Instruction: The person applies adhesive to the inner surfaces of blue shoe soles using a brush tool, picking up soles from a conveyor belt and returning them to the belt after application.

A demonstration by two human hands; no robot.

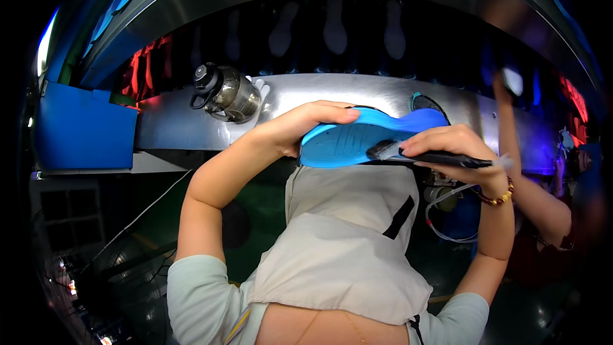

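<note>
A bright blue shoe sole is tilted up in front of my body, its broad end to the left. My left hand is closed on that broad end, with the thumb along the upper edge. In my right hand is a brush with a dark handle. Its dark bristles touch or lie just over the sole's face near the lower edge; I cannot tell which. Behind the sole's narrow end, on the metal ledge, lies a dark piece with a teal edge, partly hidden.
On the metal ledge stands a dark translucent jug with a black lid. Beyond, several soles lie on a dark conveyor under a metal hood. A blue box is at left. A co-worker's arm reaches over the ledge at right.
</note>
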